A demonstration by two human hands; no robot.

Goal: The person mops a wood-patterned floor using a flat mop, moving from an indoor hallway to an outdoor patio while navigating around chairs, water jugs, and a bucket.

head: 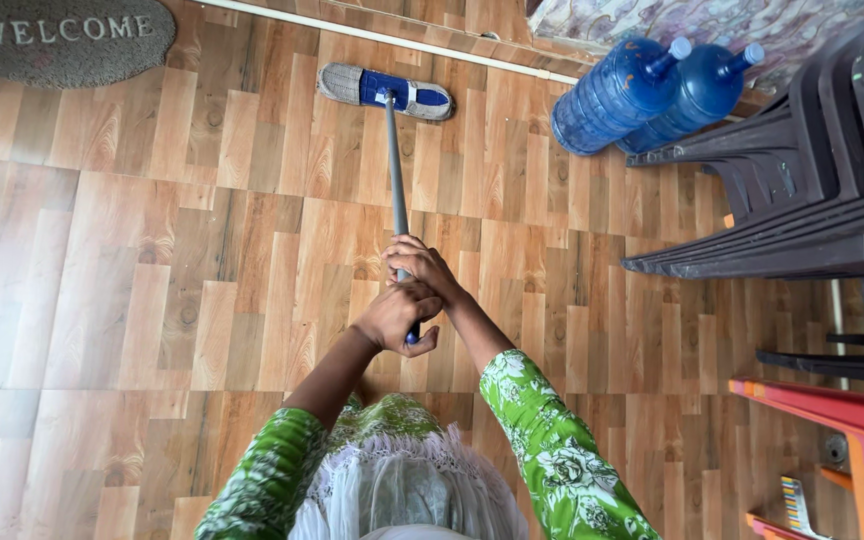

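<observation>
The mop (392,150) stands in the middle of the view, its flat blue and grey head (384,90) lying on the wooden floor (152,250) near the far wall. The grey handle (396,190) goes from the head straight back toward the person. Both hands are closed around the near end of this handle. The right hand (420,265) grips it a little higher, with the fingers wrapped over the pole. The left hand (397,318) is clenched just below it, touching the right one, and the blue end cap of the handle shows under its fingers. Both arms wear green sleeves (552,450) with a flower pattern.

To the right of the mop head, two big blue water bottles (652,90) lie tilted side by side against the wall. Beside them, further right, is a stack of dark plastic chairs (802,200). In the lower right corner there are red and orange plastic items (852,430). In the upper left corner a grey doormat (62,40) lies on the floor, well apart from the mop.
</observation>
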